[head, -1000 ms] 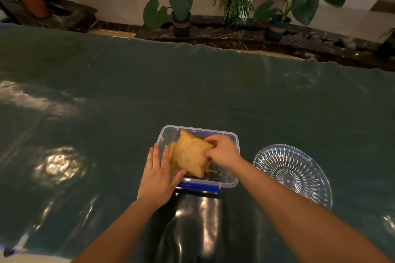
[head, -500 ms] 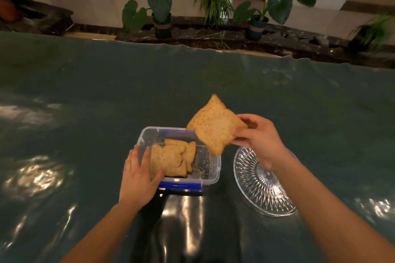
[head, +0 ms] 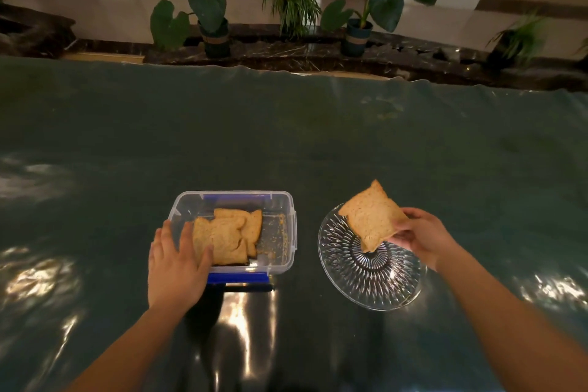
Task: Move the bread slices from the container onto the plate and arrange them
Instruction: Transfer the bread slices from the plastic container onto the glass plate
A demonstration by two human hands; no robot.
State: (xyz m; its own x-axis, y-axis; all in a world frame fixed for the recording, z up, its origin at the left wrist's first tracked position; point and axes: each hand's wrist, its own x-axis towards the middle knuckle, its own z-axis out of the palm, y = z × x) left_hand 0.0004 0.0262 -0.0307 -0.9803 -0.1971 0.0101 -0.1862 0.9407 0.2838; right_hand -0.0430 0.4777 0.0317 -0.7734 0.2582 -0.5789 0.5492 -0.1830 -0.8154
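Observation:
A clear plastic container [head: 288, 226] with blue clips sits on the table, with bread slices [head: 222, 237] overlapping in its left half and crumbs on its right. My left hand [head: 176, 264] rests on the container's near-left corner, fingers spread, thumb over the rim. My right hand [head: 420, 237] pinches one bread slice [head: 370, 219] by its right edge and holds it tilted above the cut-glass plate [head: 366, 283], which stands right of the container. Nothing lies on the plate.
A shiny dark green cover [head: 286, 137] spreads over the whole table, with glare patches at the left, right and near edge. Beyond the far edge stands a stone ledge with several potted plants [head: 210, 9].
My right hand lifted the slice out of the container and carried it rightward, to above the plate. My left hand has stayed on the container.

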